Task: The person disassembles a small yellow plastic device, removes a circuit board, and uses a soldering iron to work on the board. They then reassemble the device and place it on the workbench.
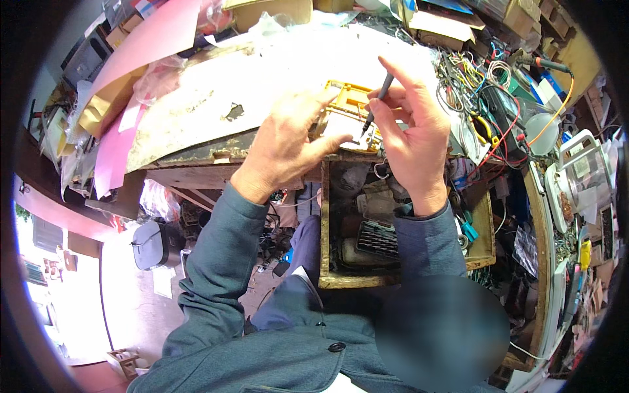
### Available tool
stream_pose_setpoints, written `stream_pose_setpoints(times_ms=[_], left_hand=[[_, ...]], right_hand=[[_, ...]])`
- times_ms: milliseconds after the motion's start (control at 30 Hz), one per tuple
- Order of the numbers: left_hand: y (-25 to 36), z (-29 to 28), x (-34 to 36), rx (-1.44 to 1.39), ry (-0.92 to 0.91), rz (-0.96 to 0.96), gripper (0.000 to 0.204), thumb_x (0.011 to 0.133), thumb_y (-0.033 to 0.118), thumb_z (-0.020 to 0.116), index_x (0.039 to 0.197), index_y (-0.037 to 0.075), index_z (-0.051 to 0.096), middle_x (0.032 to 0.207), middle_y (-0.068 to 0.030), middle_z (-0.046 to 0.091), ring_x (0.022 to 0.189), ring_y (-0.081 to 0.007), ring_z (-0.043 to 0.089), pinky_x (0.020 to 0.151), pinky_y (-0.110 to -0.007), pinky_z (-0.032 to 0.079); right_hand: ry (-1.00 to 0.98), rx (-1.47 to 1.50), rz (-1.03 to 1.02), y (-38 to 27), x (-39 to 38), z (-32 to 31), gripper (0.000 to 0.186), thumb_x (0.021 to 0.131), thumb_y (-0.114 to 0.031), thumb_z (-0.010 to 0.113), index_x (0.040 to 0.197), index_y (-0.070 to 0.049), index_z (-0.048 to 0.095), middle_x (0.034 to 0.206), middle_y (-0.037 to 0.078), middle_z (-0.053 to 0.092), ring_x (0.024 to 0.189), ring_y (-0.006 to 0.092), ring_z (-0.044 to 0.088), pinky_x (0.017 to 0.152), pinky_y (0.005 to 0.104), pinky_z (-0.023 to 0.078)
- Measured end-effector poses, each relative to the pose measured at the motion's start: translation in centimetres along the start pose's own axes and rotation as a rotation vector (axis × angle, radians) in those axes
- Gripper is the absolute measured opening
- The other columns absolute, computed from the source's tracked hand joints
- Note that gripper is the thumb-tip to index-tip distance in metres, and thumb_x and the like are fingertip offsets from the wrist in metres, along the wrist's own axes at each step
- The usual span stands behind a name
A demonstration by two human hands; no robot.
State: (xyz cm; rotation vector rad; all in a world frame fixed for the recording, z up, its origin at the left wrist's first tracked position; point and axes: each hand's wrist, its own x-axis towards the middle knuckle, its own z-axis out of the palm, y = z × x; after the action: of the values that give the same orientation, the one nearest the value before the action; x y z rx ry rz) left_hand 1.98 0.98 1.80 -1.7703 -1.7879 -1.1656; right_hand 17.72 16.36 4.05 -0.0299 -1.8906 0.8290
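Note:
My right hand [409, 128] holds a slim dark pen-like tool [379, 101] upright at a slant, its tip down at a small yellow plastic case [349, 95] with a pale inner part. My left hand [290, 136] grips that case from the left, thumb at its lower part and fingers at the upper left, partly hidden. The case lies at the front edge of the cluttered workbench [183, 128], its lower right partly behind my right hand.
An open wooden drawer [487, 242] with assorted items juts out below the bench. Tangled wires and a meter [499, 108] lie at the right. Pink sheets [114, 154] hang at the left. A dark container [154, 242] sits lower left. Plastic boxes [583, 170] crowd the right side.

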Motion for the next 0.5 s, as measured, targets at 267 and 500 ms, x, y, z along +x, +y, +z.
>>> stream_pose_setpoints(times_ms=[267, 500], left_hand=[[0.1, 1.1, -0.9, 0.092, -0.113, -0.046, 0.098, 0.083, 0.038, 0.093, 0.164, 0.005, 0.051, 0.152, -0.0233, 0.063, 0.139, -0.0430, 0.059, 0.121, -0.051, 0.045], [-0.4, 1.4, -1.1, 0.141, -0.094, 0.012, 0.091, 0.086, 0.044, 0.090, 0.153, -0.006, 0.055, 0.145, -0.0273, 0.066, 0.134, -0.0442, 0.060, 0.117, -0.051, 0.048]], right_hand=[[-0.044, -0.074, -0.001, -0.2, -0.2, 0.0, 0.055, 0.100, 0.009, 0.073, 0.152, -0.006, 0.067, 0.104, 0.009, 0.080, 0.094, 0.0127, 0.079, 0.084, 0.0263, 0.064], [-0.036, -0.070, -0.009, 0.1, -0.3, 0.2, 0.056, 0.098, 0.007, 0.076, 0.151, -0.009, 0.068, 0.102, 0.009, 0.080, 0.092, 0.0146, 0.079, 0.082, 0.0283, 0.065]])
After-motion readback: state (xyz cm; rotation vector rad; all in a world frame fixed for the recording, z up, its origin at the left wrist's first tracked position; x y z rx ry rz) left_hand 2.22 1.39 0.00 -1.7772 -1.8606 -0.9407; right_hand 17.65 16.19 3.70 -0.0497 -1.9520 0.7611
